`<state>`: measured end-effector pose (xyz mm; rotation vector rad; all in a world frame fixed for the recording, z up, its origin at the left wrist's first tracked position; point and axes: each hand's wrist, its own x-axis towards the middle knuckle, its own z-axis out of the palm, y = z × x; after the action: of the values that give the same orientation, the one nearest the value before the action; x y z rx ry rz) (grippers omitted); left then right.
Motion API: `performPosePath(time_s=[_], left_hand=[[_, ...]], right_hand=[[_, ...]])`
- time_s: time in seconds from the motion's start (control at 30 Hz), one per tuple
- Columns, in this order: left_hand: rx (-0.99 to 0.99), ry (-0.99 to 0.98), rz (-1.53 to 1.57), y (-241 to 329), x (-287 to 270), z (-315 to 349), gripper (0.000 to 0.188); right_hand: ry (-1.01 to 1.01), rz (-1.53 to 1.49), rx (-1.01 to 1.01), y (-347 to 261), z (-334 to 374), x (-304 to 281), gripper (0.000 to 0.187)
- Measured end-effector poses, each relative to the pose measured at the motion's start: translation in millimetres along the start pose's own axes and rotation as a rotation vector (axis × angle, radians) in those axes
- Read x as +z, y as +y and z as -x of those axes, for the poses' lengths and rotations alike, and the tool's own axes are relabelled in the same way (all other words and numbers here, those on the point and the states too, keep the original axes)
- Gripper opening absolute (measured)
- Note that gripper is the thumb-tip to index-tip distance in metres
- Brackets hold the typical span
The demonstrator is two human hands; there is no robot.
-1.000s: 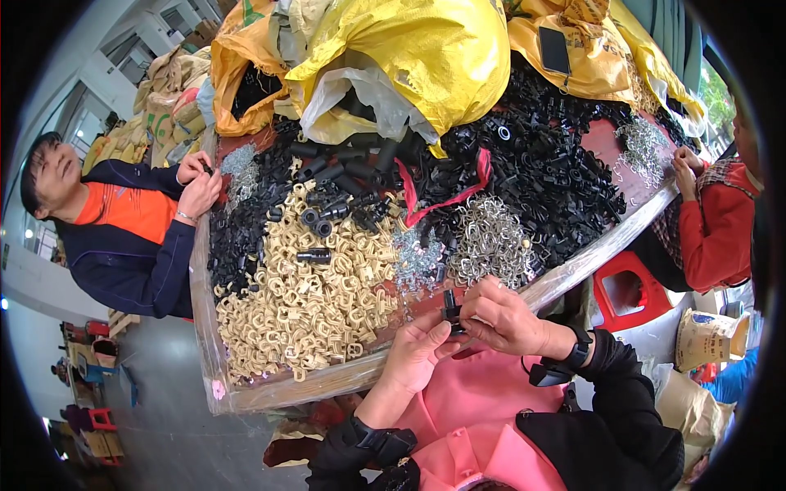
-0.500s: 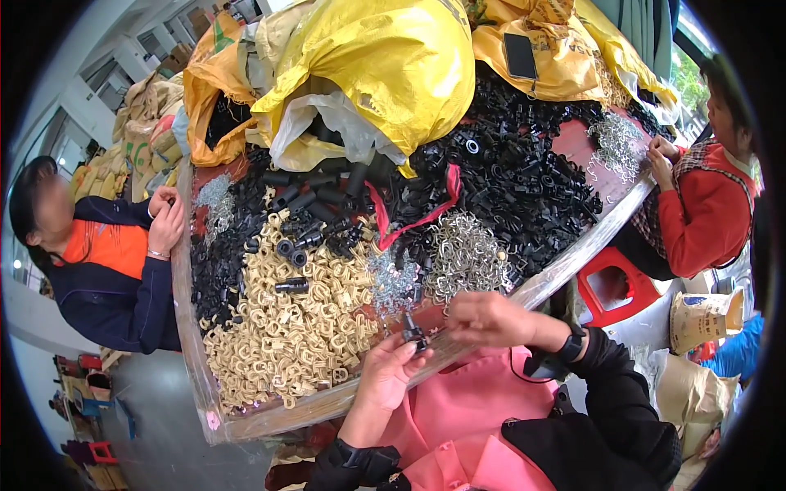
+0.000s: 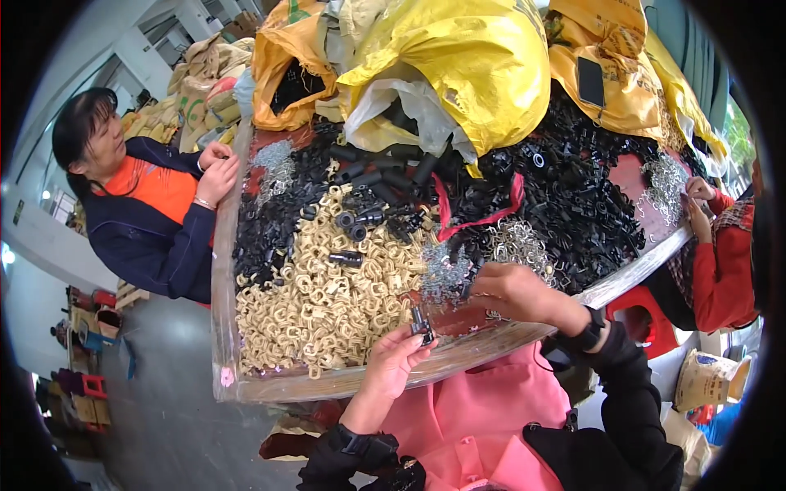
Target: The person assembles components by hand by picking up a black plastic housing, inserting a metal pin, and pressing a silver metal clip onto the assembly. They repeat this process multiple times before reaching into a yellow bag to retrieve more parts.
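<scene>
My left hand (image 3: 390, 360), low in the middle beside the table's near edge, pinches a small black plastic fitting (image 3: 421, 325) that stands up from the fingertips. Ahead and to the right, my right hand (image 3: 517, 292) reaches over the tabletop with its fingers drawn together. Whether anything small is between them cannot be made out. Its fingertips are beside a heap of small silvery metal pieces (image 3: 444, 272), where a dark part partly shows. Just beyond this hand lies a pile of bent metal hooks (image 3: 519, 247). Cream-coloured plastic loops (image 3: 323, 307) spread to the left of my left hand.
Black plastic parts (image 3: 565, 196) cover much of the table, with a red strap (image 3: 444, 209) among them. Yellow sacks (image 3: 467, 74) and a phone (image 3: 589, 80) are at the back. One person (image 3: 155, 196) sits left, another (image 3: 720, 262) right. A wooden rim (image 3: 319, 388) edges the table.
The whole view has swung, so the table sits further right in it. My right hand has moved left across the table toward the small metal pieces. My left hand still holds the black fitting.
</scene>
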<state>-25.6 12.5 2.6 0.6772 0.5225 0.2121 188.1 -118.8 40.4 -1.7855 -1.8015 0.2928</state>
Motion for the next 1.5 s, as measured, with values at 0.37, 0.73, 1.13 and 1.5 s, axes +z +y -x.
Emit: performPosePath(time_s=[0.37, 0.73, 1.13, 1.5], left_hand=[[0.085, 0.057, 0.090, 0, -13, 22, 0.018], [0.173, -0.078, 0.172, 3, -6, 2, 0.023], [0.092, -0.191, 0.327, -20, 15, -20, 0.024], [0.078, -0.209, 0.342, -2, 16, -9, 0.028]], right_hand=[[0.088, 0.542, 0.019, 20, -87, 73, 0.022], [0.016, -0.845, 0.207, -7, -55, 48, 0.010], [0.150, -1.124, 0.558, -21, -24, 55, 0.010], [0.277, -0.691, 0.138, -34, -21, 55, 0.007]])
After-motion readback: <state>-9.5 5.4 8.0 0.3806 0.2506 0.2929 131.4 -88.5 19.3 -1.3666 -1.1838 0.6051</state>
